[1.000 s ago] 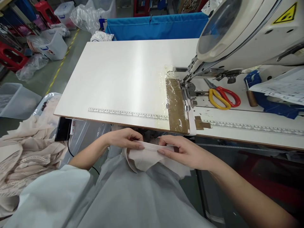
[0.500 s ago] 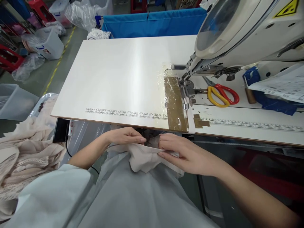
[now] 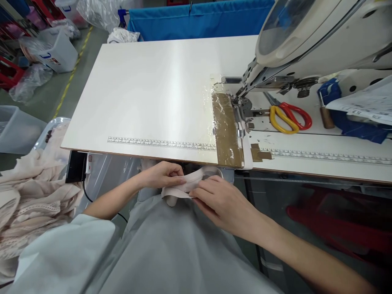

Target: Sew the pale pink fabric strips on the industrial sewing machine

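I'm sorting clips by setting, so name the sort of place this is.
Probably a garment workshop: a sewing machine on the worktable, scissors beside it, and heaped pale fabric.

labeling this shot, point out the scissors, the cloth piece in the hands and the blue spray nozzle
scissors (image 3: 278, 119), head view, on the yellow handle
cloth piece (image 3: 190, 181), head view, on its pale band between the hands
blue spray nozzle (image 3: 122, 12), head view, on its top

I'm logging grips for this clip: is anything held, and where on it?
A pale strip of cloth: the left hand pinches one end, and the right hand grips its near edge.
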Action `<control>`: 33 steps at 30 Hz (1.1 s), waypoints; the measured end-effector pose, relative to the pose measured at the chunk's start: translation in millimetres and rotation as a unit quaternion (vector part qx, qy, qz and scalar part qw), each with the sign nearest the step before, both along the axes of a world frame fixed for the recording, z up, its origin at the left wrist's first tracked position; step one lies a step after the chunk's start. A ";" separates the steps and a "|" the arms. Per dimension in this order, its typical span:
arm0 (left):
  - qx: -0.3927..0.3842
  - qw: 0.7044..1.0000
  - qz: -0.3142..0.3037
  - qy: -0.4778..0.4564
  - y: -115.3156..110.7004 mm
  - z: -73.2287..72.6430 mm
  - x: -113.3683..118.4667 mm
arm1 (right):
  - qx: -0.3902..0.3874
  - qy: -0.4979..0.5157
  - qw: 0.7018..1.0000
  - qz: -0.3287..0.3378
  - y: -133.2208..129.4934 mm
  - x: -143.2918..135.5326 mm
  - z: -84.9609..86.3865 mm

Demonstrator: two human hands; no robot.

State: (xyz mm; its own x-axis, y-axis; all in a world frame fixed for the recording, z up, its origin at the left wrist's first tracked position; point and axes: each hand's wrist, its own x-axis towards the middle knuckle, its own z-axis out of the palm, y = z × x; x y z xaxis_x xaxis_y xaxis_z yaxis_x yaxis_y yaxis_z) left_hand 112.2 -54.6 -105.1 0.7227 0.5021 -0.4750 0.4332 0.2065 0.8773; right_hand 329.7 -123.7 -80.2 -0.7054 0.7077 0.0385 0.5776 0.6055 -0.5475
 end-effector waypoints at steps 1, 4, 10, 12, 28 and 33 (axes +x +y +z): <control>-0.005 1.000 0.000 -0.005 -0.6 0.8 2.3 | -0.045 0.009 0.999 0.000 2.0 0.0 -1.3; -0.021 1.000 -0.007 -0.022 -1.5 3.3 9.2 | -0.156 0.039 0.986 -0.035 9.6 2.0 -3.7; -0.025 0.999 -0.008 -0.039 0.4 4.8 14.3 | -0.203 0.025 0.971 -0.126 14.4 4.9 -7.6; -0.022 0.999 -0.022 -0.033 1.0 5.5 14.6 | -0.204 0.012 0.969 -0.140 13.5 4.3 -8.3; 0.037 0.992 -0.114 -0.033 5.2 4.8 10.2 | -0.162 -0.011 0.979 -0.127 16.6 2.2 -6.3; 0.054 0.988 -0.135 -0.056 8.5 5.0 10.8 | -0.256 0.122 0.952 -0.112 22.3 6.7 -7.3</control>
